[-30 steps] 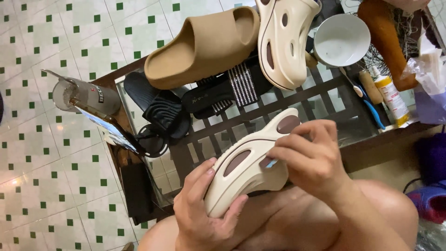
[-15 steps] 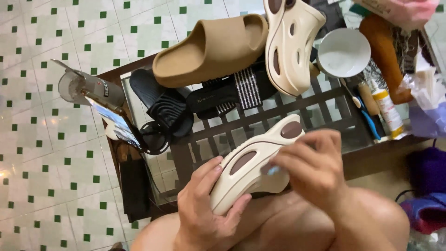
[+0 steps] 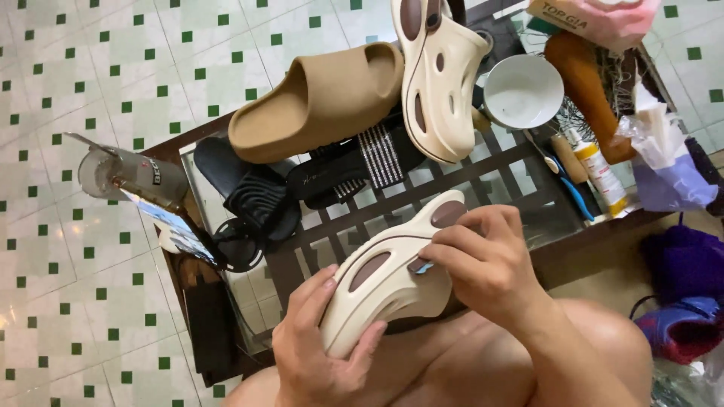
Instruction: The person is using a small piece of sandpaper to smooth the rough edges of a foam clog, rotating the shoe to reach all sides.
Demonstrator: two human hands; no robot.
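My left hand (image 3: 320,354) grips the heel end of a cream foam clog (image 3: 385,275) with brown oval holes, held tilted over my knees. My right hand (image 3: 486,260) rests on the clog's upper side, its fingertips pinching a small bluish object (image 3: 424,266) against one hole. What that object is I cannot tell. The matching cream clog (image 3: 437,83) lies on the glass-topped table (image 3: 520,203) beyond.
On the table are a tan slide sandal (image 3: 317,102), black sandals (image 3: 256,192), a white bowl (image 3: 522,90), a brown bottle (image 3: 584,83), small tubes and a blue toothbrush (image 3: 566,181). A clear bottle (image 3: 132,175) lies at the left edge. Tiled floor surrounds it; bags lie at right.
The view has shifted slightly. Both hands keep hold of the clog, and my right fingers have shifted a little along its upper side.
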